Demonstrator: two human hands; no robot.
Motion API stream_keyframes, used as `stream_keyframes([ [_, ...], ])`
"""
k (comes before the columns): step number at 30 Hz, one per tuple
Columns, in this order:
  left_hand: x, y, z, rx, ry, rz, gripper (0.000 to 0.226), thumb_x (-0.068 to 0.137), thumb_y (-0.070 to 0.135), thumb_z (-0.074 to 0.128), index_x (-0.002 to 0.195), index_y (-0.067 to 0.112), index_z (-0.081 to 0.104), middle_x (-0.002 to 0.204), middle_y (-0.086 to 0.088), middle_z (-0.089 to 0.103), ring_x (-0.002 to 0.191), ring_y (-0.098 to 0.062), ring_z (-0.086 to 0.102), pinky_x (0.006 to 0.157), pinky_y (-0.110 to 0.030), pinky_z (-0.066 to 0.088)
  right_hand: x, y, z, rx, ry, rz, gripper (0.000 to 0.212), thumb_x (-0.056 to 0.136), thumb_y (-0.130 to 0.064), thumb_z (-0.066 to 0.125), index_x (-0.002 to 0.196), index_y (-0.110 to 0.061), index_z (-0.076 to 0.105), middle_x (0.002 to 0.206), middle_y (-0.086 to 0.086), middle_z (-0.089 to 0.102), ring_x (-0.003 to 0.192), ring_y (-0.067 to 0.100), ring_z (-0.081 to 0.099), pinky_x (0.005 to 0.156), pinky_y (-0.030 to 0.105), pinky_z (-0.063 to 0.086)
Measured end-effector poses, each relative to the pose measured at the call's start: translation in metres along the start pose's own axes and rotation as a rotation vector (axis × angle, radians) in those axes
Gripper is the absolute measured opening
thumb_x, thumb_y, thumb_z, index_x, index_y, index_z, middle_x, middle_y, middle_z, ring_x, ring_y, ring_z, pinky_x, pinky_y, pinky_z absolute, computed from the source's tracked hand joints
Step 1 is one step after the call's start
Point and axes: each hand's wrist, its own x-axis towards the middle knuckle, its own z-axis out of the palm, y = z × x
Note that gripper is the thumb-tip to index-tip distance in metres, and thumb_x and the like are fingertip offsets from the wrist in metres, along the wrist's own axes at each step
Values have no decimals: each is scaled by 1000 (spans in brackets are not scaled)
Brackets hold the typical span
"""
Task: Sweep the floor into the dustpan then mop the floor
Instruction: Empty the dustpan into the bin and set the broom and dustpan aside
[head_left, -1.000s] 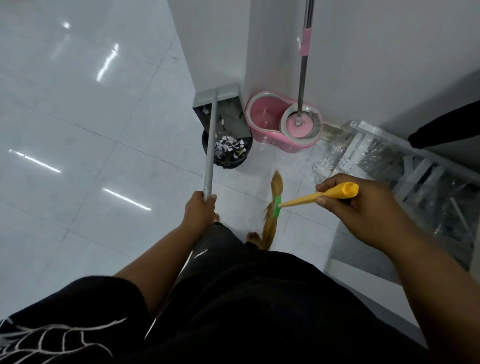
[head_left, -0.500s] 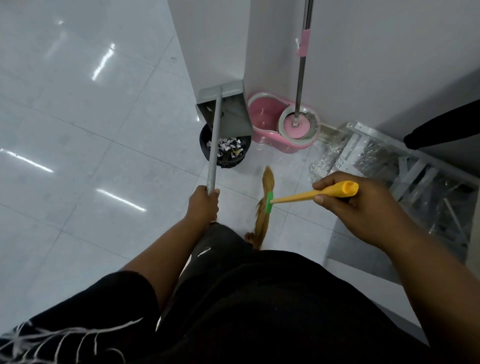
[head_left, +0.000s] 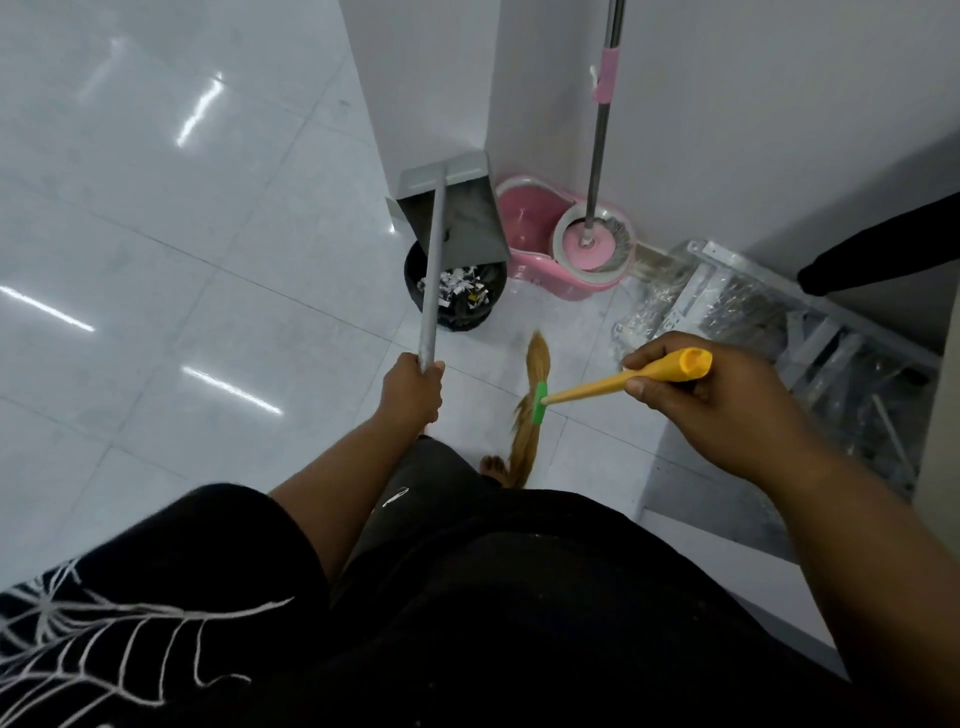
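Note:
My left hand grips the long grey handle of a grey dustpan, whose pan is tipped over a black waste bin holding shredded paper scraps. My right hand grips the yellow handle of a straw broom with a green band; its bristles hang down beside my bare foot. A pink mop bucket stands against the wall, and the mop stands upright in its spinner.
A white pillar corner rises just behind the bin. Metal frames wrapped in clear plastic lie on the floor at the right, next to a raised step. Glossy white floor tiles stretch away to the left.
The dustpan has been lifted and tilted up further over the bin. The broom swung slightly left and nearer to me; my right hand stays about where it was.

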Motion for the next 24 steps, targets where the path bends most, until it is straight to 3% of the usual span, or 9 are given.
stream_keyframes([
  [7, -26, -36, -18, 112, 22, 53, 17, 96, 33, 54, 103, 18, 53, 86, -7, 63, 63, -17, 60, 44, -25, 46, -3, 3, 0, 31, 6, 5, 12, 83, -33, 72, 94, -29, 70, 81, -10, 71, 76, 8, 67, 73, 38, 57],
  [14, 1, 4, -3, 29, 10, 9, 20, 97, 26, 54, 106, 8, 52, 83, -8, 57, 58, -16, 52, 43, -26, 42, -4, 3, -1, 21, -4, 5, 13, 84, -37, 70, 96, -30, 69, 81, -10, 71, 77, 7, 66, 73, 38, 57],
  [21, -38, -35, -12, 153, 29, 39, 13, 95, 35, 54, 100, 24, 52, 84, -4, 63, 65, -16, 61, 43, -23, 44, -4, 4, -3, 88, 12, 2, 12, 85, -37, 69, 96, -34, 66, 93, -5, 73, 81, 13, 69, 75, 45, 58],
  [24, -16, -8, 0, 44, 9, 23, 13, 96, 29, 55, 95, 17, 53, 80, -4, 60, 58, -15, 55, 40, -22, 42, -7, -1, -9, 45, 34, -28, 10, 85, -35, 69, 94, -31, 68, 94, -8, 73, 83, 8, 68, 75, 36, 57],
])
